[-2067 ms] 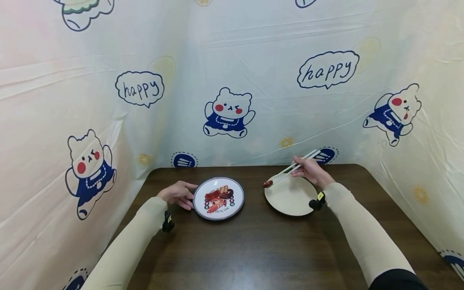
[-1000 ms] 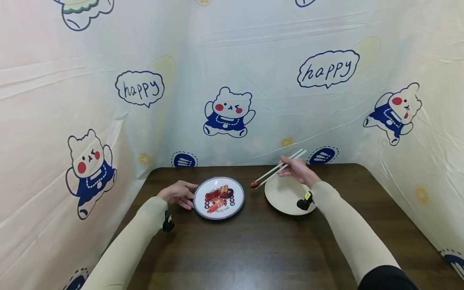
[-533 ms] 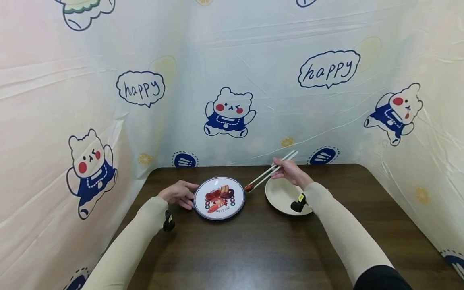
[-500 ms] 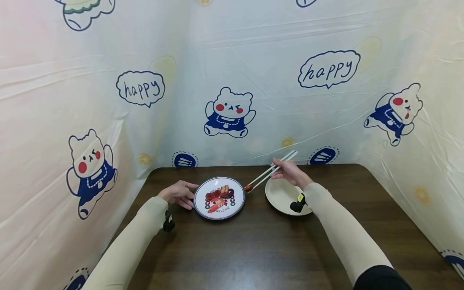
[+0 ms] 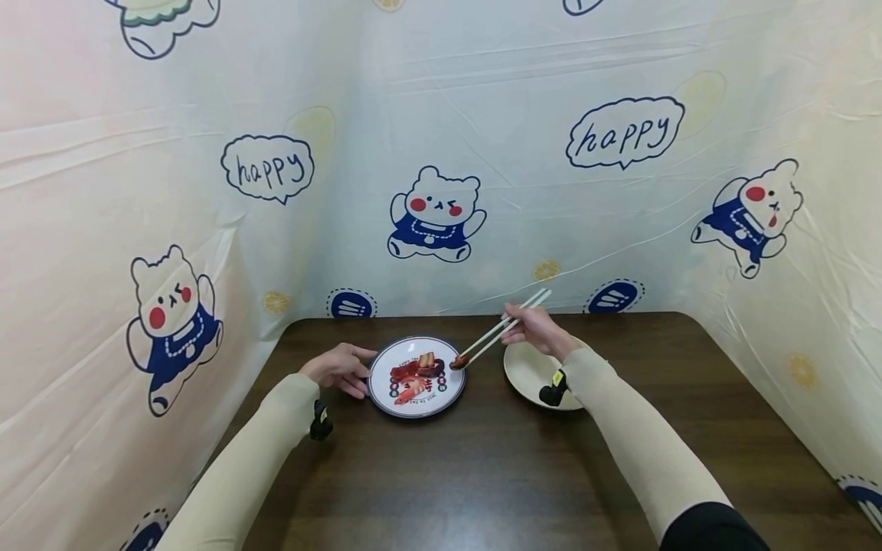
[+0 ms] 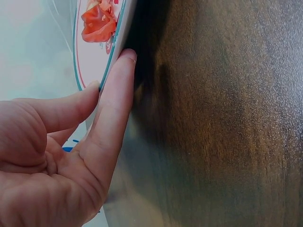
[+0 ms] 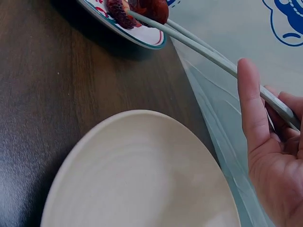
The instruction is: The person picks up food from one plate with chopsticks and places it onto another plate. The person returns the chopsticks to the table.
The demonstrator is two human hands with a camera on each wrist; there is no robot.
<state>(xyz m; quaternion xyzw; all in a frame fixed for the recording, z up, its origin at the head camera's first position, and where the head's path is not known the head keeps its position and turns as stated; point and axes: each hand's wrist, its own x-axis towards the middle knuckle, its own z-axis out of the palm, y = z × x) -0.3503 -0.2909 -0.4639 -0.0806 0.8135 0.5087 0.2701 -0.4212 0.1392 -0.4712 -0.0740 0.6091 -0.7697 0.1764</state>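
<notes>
My left hand pinches the left rim of a dark-rimmed white plate, thumb at the edge and a finger along the underside in the left wrist view. Several reddish food pieces lie on it, one pale-topped, over printed lettering. My right hand grips a pair of pale chopsticks. Between their tips sits a glossy red-brown food piece, over the plate's right rim. In the right wrist view this piece is partly cut off at the top, so contact with the plate cannot be told.
A plain cream plate lies to the right under my right forearm, partly covered by it and the wrist camera. Both plates are on a dark wooden table. A printed curtain encloses the back and sides.
My right hand has moved left with the chopsticks, carrying the red-brown piece from the cream plate's left edge to over the white plate's right rim. My left hand has stayed put.
</notes>
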